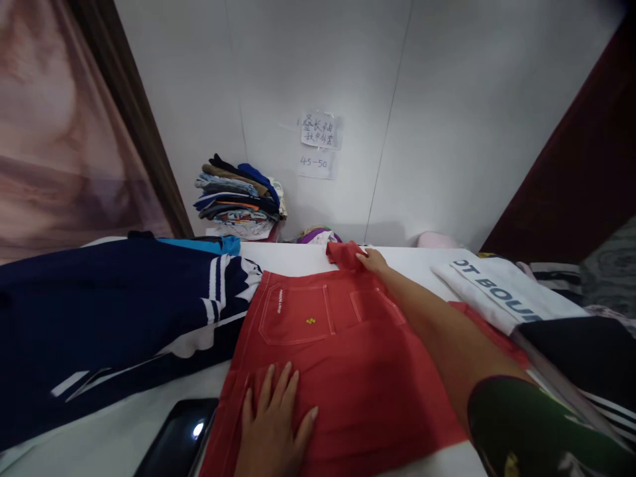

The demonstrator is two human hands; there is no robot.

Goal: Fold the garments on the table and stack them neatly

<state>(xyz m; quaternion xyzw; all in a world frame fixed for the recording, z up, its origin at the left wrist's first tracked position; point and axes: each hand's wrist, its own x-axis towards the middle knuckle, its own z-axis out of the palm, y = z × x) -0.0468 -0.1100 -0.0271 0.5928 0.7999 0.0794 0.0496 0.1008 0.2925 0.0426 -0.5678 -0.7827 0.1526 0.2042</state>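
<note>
A red shirt with white-stitched pockets and a small yellow mark lies spread across the white table in front of me. My left hand rests flat on its lower left part, fingers spread. Stretched forward, my right hand has its fingers closed on a bunched end of the red cloth at the far side, which looks like a sleeve end. More red cloth shows to the right of my forearm, partly under a white garment.
Left lies a navy garment with white stripes; a black phone is at the near edge. Folded clothes are stacked by the wall. To the right are a white printed garment and a black one. Handwritten signs hang on the wall.
</note>
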